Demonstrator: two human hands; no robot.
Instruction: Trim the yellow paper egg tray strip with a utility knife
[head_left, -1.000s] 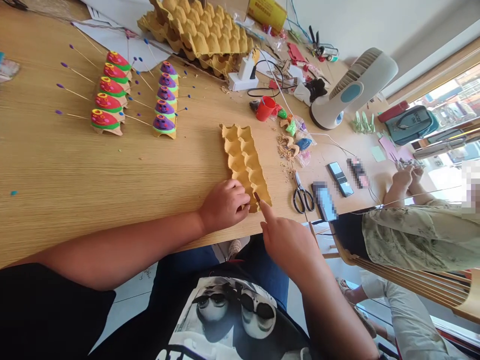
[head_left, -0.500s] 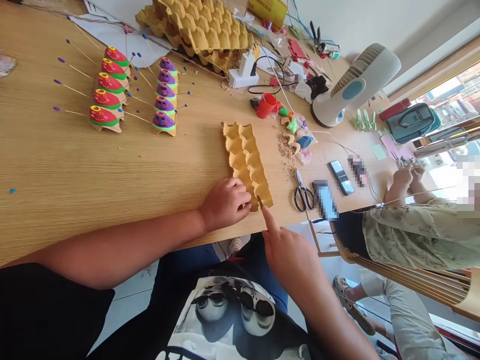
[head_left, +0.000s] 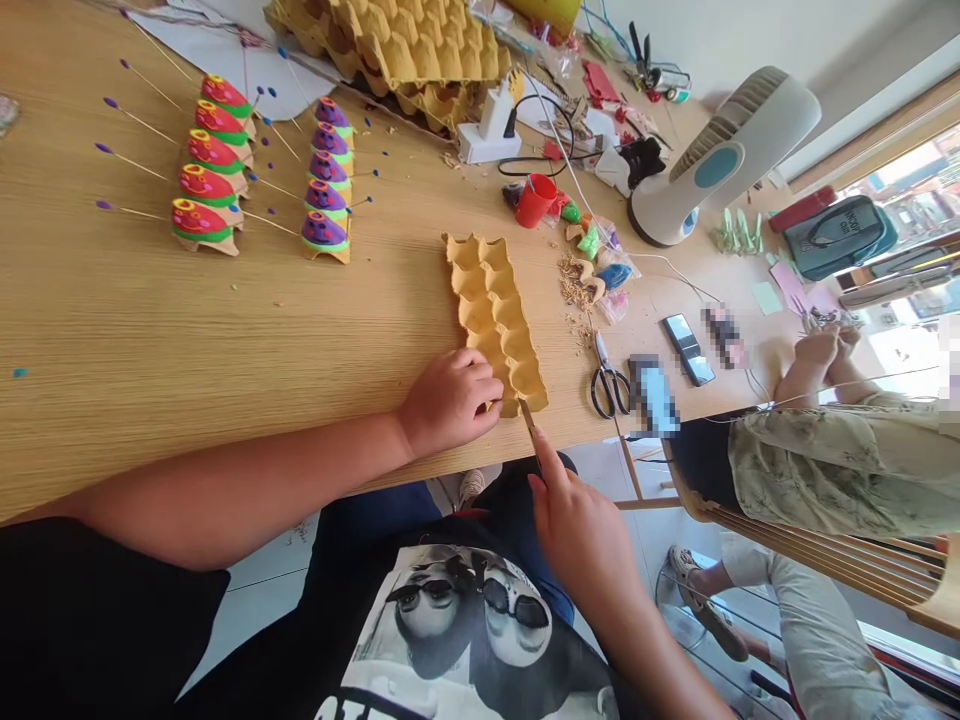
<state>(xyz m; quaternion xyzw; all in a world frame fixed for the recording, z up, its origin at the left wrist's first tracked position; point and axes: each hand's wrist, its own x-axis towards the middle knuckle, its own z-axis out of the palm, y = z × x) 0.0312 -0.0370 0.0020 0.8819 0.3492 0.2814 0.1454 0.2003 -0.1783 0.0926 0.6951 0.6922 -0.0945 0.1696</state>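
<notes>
A yellow-brown strip of egg carton (head_left: 491, 305) lies on the wooden table (head_left: 225, 330) near its front edge. My left hand (head_left: 450, 398) is closed, its fingers pressing down on the strip's near end. My right hand (head_left: 581, 525) is closed round a thin blade (head_left: 528, 416), index finger along its back. The blade's tip touches the carton's near edge.
Two rows of painted carton figures (head_left: 206, 165) with pins stand at the far left. Stacked egg trays (head_left: 397, 55), a red cup (head_left: 535, 200), scissors (head_left: 606, 380), phones and a white fan (head_left: 724, 155) lie to the right. Another person (head_left: 840, 460) sits at the right.
My right hand has drawn back toward me, pulling the blade out along the carton's near end. The left hand stays pressed on the strip.
</notes>
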